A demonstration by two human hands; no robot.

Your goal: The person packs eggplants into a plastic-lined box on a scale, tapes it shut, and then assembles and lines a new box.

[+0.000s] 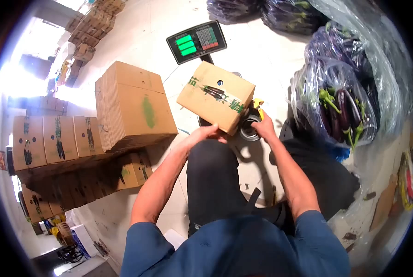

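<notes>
A closed cardboard box (215, 99) with green lettering and an eggplant picture sits tilted in front of me at the scale. My left hand (209, 133) grips its lower near edge, with the fingers partly hidden beneath the edge. At the box's right end, my right hand (264, 127) is closed around a tape dispenser (257, 104) with yellow parts and a dark roll. Behind the box stands the scale's display (196, 41), lit with green number panels. Most of the scale's platform is hidden under the box.
A stack of flattened cartons (142, 101) rests on the left, beside rows of printed boxes (58, 138). On the right, a clear plastic bag (324, 76) holds several eggplants (343, 113). Dark filled bags (292, 16) lie at the back, and loose plastic film (377, 55) hangs at far right.
</notes>
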